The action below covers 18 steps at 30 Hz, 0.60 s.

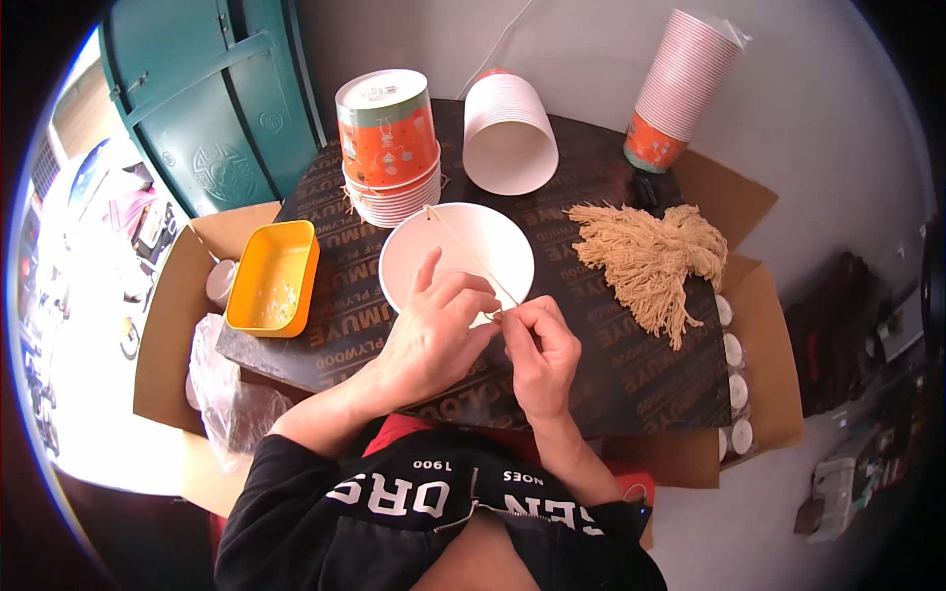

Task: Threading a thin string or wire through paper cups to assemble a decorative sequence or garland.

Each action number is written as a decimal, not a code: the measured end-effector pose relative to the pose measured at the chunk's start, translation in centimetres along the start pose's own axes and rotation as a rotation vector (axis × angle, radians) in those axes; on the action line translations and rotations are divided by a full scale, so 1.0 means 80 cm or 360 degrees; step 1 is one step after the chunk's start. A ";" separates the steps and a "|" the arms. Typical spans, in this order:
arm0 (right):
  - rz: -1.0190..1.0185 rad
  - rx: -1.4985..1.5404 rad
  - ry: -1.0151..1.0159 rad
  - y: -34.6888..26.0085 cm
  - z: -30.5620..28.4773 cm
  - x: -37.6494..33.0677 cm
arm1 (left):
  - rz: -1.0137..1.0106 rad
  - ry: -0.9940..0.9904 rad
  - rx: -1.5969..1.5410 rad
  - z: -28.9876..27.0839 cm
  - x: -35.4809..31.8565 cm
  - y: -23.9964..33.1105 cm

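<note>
A white paper bucket (456, 231) stands open end up on the dark table in front of me. A thin tan cord (471, 254) runs from a hole at its far rim across the mouth to the near right rim. At that near rim my left hand (439, 320) pinches the cord, one finger raised over the bucket. Close against it, my right hand (542, 353) has thumb and fingertips closed on the cord's end. The fingers partly hide the near rim and the cord end.
A bundle of tan cords (652, 258) lies at the right. Behind stand stacked orange-and-white buckets (389, 148), a bucket stack on its side (509, 143) and a tall cup stack (680, 84). A yellow tray (271, 281) sits left; cardboard boxes (769, 355) flank the table (631, 379).
</note>
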State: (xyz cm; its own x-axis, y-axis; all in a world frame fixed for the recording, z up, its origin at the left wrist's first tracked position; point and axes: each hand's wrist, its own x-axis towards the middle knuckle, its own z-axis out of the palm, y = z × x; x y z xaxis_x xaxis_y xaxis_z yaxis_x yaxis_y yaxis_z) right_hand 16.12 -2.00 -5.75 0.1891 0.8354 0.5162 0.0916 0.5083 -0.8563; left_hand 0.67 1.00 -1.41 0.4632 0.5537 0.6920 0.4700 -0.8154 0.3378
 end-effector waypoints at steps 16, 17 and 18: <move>-0.0176 -0.0268 -0.0069 -0.007 -0.017 0.001 | 0.0020 -0.0090 -0.0060 -0.012 -0.001 -0.004; -0.0170 -0.0267 -0.0067 -0.004 -0.021 0.001 | -0.0012 -0.0101 -0.0068 -0.013 -0.001 -0.004; -0.0224 -0.0302 -0.0046 0.001 -0.026 0.001 | -0.0015 -0.0106 -0.0069 -0.014 -0.002 -0.005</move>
State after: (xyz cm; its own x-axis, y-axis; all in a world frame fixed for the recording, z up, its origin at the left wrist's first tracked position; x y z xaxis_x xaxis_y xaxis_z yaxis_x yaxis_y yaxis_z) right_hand 18.18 -2.34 -5.81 0.1334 0.7661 0.6288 0.2980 0.5741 -0.7626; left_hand -0.40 1.03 -0.95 0.5086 0.5700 0.6452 0.4421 -0.8160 0.3724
